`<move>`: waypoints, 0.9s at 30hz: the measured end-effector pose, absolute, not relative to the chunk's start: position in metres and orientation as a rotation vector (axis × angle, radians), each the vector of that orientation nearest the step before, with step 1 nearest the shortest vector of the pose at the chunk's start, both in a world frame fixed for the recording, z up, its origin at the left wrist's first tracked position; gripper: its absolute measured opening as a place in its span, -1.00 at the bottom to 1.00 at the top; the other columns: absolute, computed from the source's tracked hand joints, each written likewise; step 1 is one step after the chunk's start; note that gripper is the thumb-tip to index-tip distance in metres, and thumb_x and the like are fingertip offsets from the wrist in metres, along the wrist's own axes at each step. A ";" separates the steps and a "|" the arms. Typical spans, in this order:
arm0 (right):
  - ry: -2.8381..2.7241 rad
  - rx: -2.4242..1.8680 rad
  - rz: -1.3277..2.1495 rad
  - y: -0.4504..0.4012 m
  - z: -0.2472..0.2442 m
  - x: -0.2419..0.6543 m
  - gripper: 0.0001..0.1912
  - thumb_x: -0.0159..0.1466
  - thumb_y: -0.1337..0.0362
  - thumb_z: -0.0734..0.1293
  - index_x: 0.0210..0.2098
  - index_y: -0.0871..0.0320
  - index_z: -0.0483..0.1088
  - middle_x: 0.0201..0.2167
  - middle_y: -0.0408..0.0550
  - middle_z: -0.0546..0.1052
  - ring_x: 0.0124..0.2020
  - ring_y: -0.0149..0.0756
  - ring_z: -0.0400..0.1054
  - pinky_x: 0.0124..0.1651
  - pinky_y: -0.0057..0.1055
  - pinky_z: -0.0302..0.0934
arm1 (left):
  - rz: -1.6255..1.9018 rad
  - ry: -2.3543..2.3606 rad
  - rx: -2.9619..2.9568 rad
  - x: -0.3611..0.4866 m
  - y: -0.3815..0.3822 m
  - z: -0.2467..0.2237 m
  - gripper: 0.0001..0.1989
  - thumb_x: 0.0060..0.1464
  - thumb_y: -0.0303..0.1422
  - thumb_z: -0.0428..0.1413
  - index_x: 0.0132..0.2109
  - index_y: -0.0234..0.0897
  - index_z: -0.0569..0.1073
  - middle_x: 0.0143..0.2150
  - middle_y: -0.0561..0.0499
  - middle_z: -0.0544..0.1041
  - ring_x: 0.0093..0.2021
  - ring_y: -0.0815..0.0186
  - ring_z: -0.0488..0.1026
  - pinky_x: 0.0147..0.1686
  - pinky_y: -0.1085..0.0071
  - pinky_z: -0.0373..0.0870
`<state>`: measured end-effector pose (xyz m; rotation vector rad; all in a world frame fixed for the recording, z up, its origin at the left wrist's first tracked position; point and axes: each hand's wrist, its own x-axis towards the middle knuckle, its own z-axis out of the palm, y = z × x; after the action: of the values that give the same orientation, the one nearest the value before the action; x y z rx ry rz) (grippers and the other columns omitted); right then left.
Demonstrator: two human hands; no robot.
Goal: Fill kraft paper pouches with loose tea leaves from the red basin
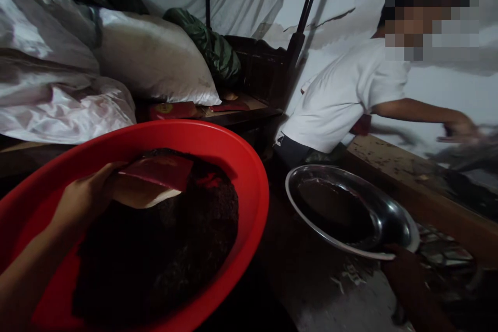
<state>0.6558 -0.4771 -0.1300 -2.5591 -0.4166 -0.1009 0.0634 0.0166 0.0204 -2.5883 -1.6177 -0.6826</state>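
My left hand (87, 192) is closed on a red paper packet (159, 171) with a cream-coloured underside or inner face, held over a large red basin (254, 187). Dark, loose-looking material (206, 228) fills much of this basin; its kind is hard to tell in the low light. Toward the lower right, my right hand (399, 264) grips the near rim of a shiny metal basin (400, 215). This basin is tilted, and its bottom looks dark. Shadow hides most of the right-hand fingers.
A person in a white shirt (334, 93) leans rightward beyond the metal basin, one arm stretched out. Stuffed white sacks (151, 57) lie on a wooden platform with more red packets (173, 110). A wooden beam (420, 181) runs along the right, above scraps on the floor.
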 end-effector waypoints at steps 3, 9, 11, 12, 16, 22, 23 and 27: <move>-0.325 -2.493 -0.045 -0.475 -0.126 0.652 -0.89 -0.18 0.25 0.30 -0.62 -0.03 0.46 -0.54 0.05 0.56 -0.34 0.20 0.54 -0.28 -0.06 0.36 | -0.651 -1.632 -2.592 0.065 0.014 0.022 -0.38 0.30 -0.12 -0.20 0.28 -0.32 0.47 0.05 -0.22 0.67 -0.15 -0.02 0.64 -0.27 0.30 0.34; -0.281 -2.532 0.017 -0.465 -0.103 0.639 -0.93 -0.17 0.24 0.31 -0.64 -0.04 0.44 -0.54 0.06 0.54 -0.29 0.25 0.54 -0.22 0.01 0.36 | -0.660 -1.598 -2.575 0.060 0.019 0.017 -0.41 0.33 -0.15 -0.19 0.29 -0.31 0.47 0.06 -0.20 0.66 -0.14 0.01 0.64 -0.27 0.33 0.32; -0.302 -2.526 0.028 -0.462 -0.096 0.634 -0.96 -0.17 0.22 0.31 -0.65 -0.03 0.42 -0.53 0.09 0.53 -0.27 0.27 0.54 -0.19 0.04 0.36 | -0.674 -1.579 -2.583 0.058 0.021 0.014 -0.43 0.35 -0.15 -0.18 0.29 -0.30 0.47 0.07 -0.19 0.66 -0.14 0.04 0.64 -0.27 0.35 0.32; -0.304 -2.522 0.016 -0.461 -0.095 0.633 -0.96 -0.18 0.20 0.31 -0.65 -0.04 0.40 -0.53 0.11 0.53 -0.27 0.28 0.53 -0.19 0.05 0.35 | -0.676 -1.576 -2.582 0.057 0.021 0.014 -0.43 0.36 -0.15 -0.17 0.30 -0.30 0.47 0.06 -0.18 0.66 -0.16 0.04 0.64 -0.27 0.35 0.32; -0.317 -2.490 0.021 -0.464 -0.098 0.635 -0.87 -0.25 0.20 0.25 -0.64 -0.06 0.39 -0.54 0.11 0.52 -0.30 0.28 0.51 -0.23 0.04 0.32 | -0.672 -1.590 -2.582 0.057 0.021 0.013 -0.42 0.35 -0.16 -0.18 0.29 -0.34 0.47 0.00 -0.22 0.67 -0.20 0.02 0.63 -0.29 0.34 0.30; -0.303 -2.551 0.008 -0.468 -0.103 0.641 -0.85 -0.29 0.20 0.24 -0.64 -0.09 0.34 -0.54 0.11 0.50 -0.35 0.25 0.47 -0.27 0.03 0.30 | -0.676 -1.599 -2.590 0.061 0.017 0.018 -0.39 0.33 -0.16 -0.18 0.29 -0.39 0.48 0.04 -0.27 0.65 -0.15 -0.03 0.63 -0.25 0.31 0.31; -0.295 -2.561 0.009 -0.468 -0.104 0.642 -0.86 -0.28 0.20 0.25 -0.64 -0.09 0.35 -0.54 0.10 0.51 -0.36 0.24 0.47 -0.28 0.03 0.31 | -0.669 -1.610 -2.581 0.061 0.016 0.018 -0.39 0.32 -0.16 -0.18 0.29 -0.39 0.48 0.05 -0.27 0.65 -0.15 -0.02 0.63 -0.25 0.31 0.31; -0.323 -2.599 -0.010 -0.471 -0.113 0.649 -0.89 -0.19 0.22 0.28 -0.62 -0.05 0.43 -0.50 0.10 0.58 -0.35 0.18 0.54 -0.35 -0.07 0.35 | -0.642 -1.632 -2.584 0.059 0.020 0.014 -0.40 0.34 -0.16 -0.20 0.30 -0.33 0.47 0.07 -0.20 0.65 -0.12 0.06 0.62 -0.22 0.39 0.30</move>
<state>0.6490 -0.4707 -0.1126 -2.5988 -0.3230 -0.0101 0.0589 0.0201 0.0141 -2.5838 -1.6321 -0.6417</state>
